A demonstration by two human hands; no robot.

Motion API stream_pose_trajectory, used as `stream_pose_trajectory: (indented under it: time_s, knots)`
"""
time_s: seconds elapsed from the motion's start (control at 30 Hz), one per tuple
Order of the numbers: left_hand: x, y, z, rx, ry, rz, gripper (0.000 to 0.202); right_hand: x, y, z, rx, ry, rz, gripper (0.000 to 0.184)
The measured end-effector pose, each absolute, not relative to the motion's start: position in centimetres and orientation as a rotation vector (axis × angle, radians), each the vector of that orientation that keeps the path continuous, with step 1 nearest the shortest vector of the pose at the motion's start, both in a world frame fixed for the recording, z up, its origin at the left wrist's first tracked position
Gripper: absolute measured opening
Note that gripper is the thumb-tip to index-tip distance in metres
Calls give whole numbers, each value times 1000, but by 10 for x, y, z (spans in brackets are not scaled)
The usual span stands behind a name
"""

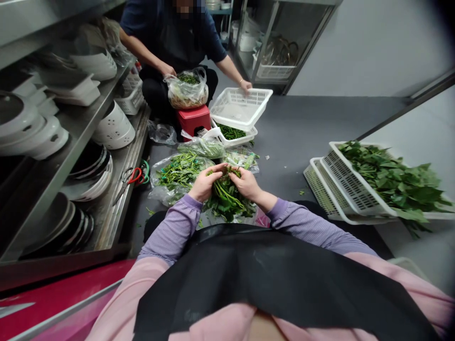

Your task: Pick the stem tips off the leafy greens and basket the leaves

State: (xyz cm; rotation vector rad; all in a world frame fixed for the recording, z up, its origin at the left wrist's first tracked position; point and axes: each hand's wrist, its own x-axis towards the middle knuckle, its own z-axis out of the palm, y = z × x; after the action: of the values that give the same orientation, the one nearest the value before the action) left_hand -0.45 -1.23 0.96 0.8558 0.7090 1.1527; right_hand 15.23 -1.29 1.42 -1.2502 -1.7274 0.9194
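Observation:
My left hand [205, 182] and my right hand [246, 183] are both closed around a bunch of leafy green stems [227, 199], held in front of my black apron. The fingertips of the two hands meet at the top of the bunch. Its leaves hang down toward my lap. Just beyond my hands, clear plastic bags of greens [181, 171] lie open on the grey floor.
White baskets [350, 189] heaped with picked leaves stand at the right. Another person sits opposite with a bag of greens [187, 90] on a red stool [194, 119], one hand on an empty white basket [241, 108]. Steel shelves [81, 128] of dishes line the left; scissors [133, 177] lie there.

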Motion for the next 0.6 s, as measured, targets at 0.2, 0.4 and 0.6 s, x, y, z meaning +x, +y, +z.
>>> stream_pose_trajectory:
  time_s: [0.2, 0.4, 0.6]
  knots:
    - [0, -14, 16, 786, 820, 1269, 30, 161, -7, 13, -1400, -1632, 783, 32]
    - [-18, -11, 22, 1008, 1040, 1262, 30, 204, 24, 19, -1530, -1359, 509, 37]
    - [-15, -11, 25, 1408, 1293, 1213, 29, 205, 17, 52, -1383, -2098, 805, 30]
